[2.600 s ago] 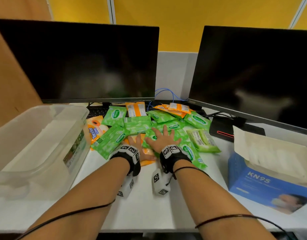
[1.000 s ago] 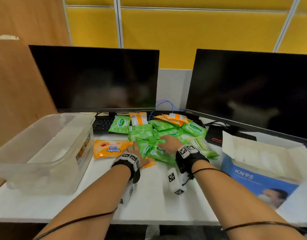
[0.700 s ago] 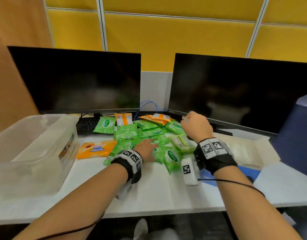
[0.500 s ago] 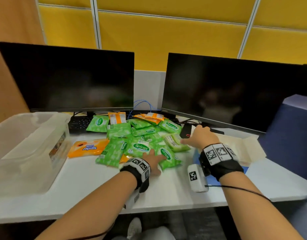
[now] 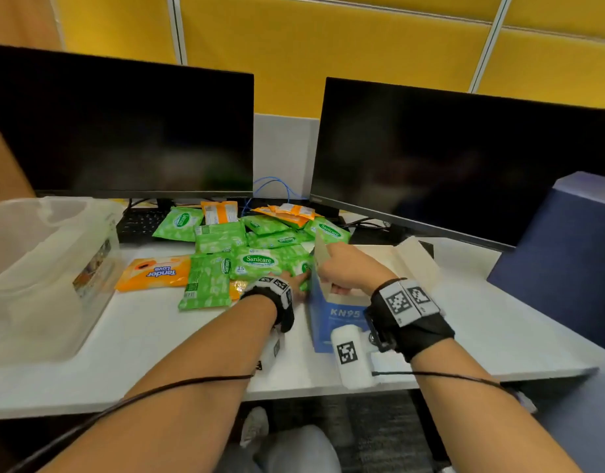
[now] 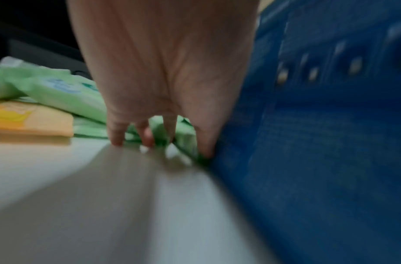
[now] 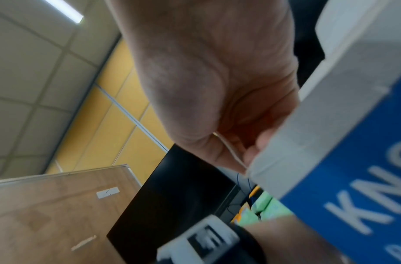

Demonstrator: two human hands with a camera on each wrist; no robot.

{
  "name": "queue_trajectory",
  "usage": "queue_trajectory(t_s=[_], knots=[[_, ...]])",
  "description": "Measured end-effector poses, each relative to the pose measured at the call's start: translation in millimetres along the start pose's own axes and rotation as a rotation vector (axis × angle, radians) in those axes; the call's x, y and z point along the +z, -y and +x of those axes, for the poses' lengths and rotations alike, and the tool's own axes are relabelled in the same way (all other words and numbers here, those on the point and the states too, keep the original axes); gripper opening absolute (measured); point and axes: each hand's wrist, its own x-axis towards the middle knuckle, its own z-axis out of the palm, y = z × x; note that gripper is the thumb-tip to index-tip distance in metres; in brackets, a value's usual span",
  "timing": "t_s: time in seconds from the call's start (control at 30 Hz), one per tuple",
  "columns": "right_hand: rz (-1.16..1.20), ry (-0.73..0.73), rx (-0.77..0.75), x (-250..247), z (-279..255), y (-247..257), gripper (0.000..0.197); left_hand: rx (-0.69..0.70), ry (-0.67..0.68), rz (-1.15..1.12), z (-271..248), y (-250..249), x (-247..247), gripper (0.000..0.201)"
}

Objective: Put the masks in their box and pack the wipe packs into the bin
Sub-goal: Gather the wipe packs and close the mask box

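Green wipe packs (image 5: 260, 262) and an orange pack (image 5: 154, 273) lie heaped mid-desk. The blue KN95 mask box (image 5: 338, 315) stands open right beside the heap. My right hand (image 5: 342, 271) grips its near top edge, fingers curled over the white rim (image 7: 285, 142). My left hand (image 5: 292, 278) rests on a green pack (image 6: 185, 137) against the box's blue side (image 6: 330, 125), with straight fingers (image 6: 115, 137) pointing down; the head view hides most of it behind the box. The clear plastic bin (image 5: 31, 302) stands at the left. No masks show.
Two dark monitors (image 5: 123, 131) (image 5: 464, 165) line the back, with a keyboard (image 5: 137, 227) under the left one and blue cables between them. A dark blue block (image 5: 560, 261) stands at the right. Bare white desk (image 5: 157, 336) lies near the front edge.
My right hand has left the wipe packs, reached right to the mask box and taken its rim. The box now stands closer to the heap. My left hand stays on the green packs.
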Motion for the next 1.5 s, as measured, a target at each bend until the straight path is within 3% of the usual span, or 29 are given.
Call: queue_trajectory(t_s=[0.1,0.17,0.27,0.37,0.43,0.47,0.57,0.6,0.7,0.77,0.87,0.9,0.93,1.0,1.07,1.13,1.23,1.33,1.5], knots=[[0.238,-0.020,-0.037,14.6,12.5,6.5,0.009,0.078,-0.003,-0.189,-14.0,6.6,-30.1,0.040],[0.311,-0.009,-0.089,24.4,16.9,13.9,0.012,0.100,-0.220,-0.380,-25.3,16.1,-48.9,0.034],[0.377,0.031,-0.155,38.9,20.3,26.1,0.017,0.093,-0.467,-0.853,-45.9,29.5,-58.5,0.045],[0.426,0.123,-0.227,36.8,20.3,33.3,0.011,0.128,-0.419,-1.313,-63.6,29.3,-56.4,0.041],[0.451,0.100,-0.232,26.3,22.2,28.2,0.018,0.185,-0.434,-1.320,-74.8,26.8,-57.2,0.030],[0.396,0.003,-0.231,17.9,24.7,22.8,0.026,0.222,-0.430,-1.282,-78.4,25.8,-57.2,0.029],[-0.004,-0.409,-0.169,-7.0,27.7,-0.9,0.037,0.187,-0.382,-1.064,-76.6,26.4,-52.4,0.034],[-0.156,-0.433,-0.124,-10.8,27.0,-8.8,0.041,0.136,-0.385,-0.986,-73.9,26.5,-49.8,0.046],[-0.456,-0.090,-0.048,0.6,23.2,-25.7,0.054,0.062,-0.357,-0.873,-68.7,25.4,-43.2,0.057],[-0.290,-0.049,-0.128,5.8,20.9,-35.2,0.057,0.048,-0.349,-0.918,-67.9,24.8,-43.9,0.057],[0.128,-0.492,-0.183,-5.1,24.1,-53.1,0.045,0.003,-0.344,-1.106,-73.0,28.7,-45.1,0.058],[0.290,-0.613,-0.100,-7.5,24.7,-60.8,0.038,-0.023,-0.343,-1.160,-73.2,31.7,-43.5,0.056],[0.515,-0.646,0.014,-7.9,22.0,-65.9,0.031,-0.046,-0.346,-1.190,-73.4,35.0,-41.7,0.053],[1.021,-0.451,0.161,-4.3,17.3,-70.2,0.027,-0.079,-0.305,-1.282,-74.4,37.5,-38.8,0.047],[1.284,-0.230,0.124,-0.8,8.1,-66.4,0.031,-0.073,-0.248,-1.375,-77.9,34.5,-36.6,0.045],[1.314,-0.156,0.027,1.5,6.7,-57.0,0.021,-0.031,-0.260,-1.379,-78.5,30.2,-37.6,0.047],[1.212,-0.160,-0.054,1.9,8.8,-42.7,0.016,0.071,-0.358,-1.327,-76.4,28.0,-34.5,0.042],[1.200,-0.273,-0.094,-2.9,18.5,-40.3,0.029,0.116,-0.419,-1.299,-76.1,29.1,-34.1,0.040],[1.123,-0.267,-0.109,2.3,21.3,-35.0,0.050,0.220,-0.550,-1.413,-76.8,28.4,-30.6,0.036]])
